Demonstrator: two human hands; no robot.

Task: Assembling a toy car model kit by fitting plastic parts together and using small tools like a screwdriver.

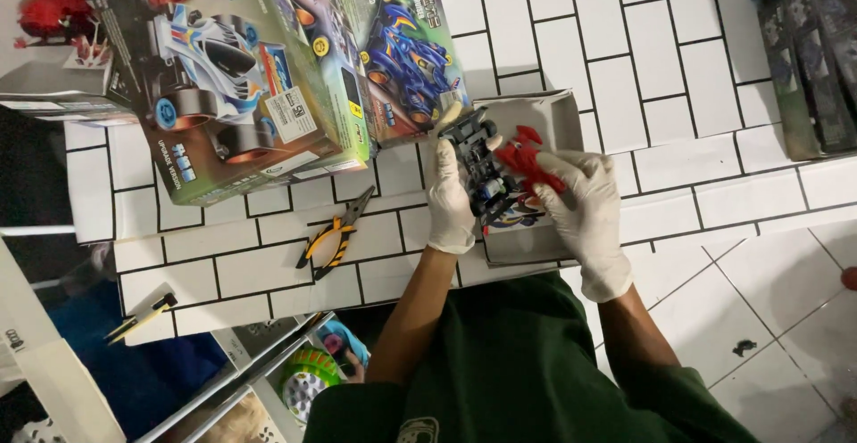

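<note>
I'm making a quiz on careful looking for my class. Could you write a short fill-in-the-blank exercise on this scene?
1. Both hands wear ____ gloves.
2. The left hand holds a dark toy car chassis; the right hand holds a ____ plastic part against it.
3. The pliers on the tiled surface have orange and ____ handles.

Missing words: white; red; black
</note>
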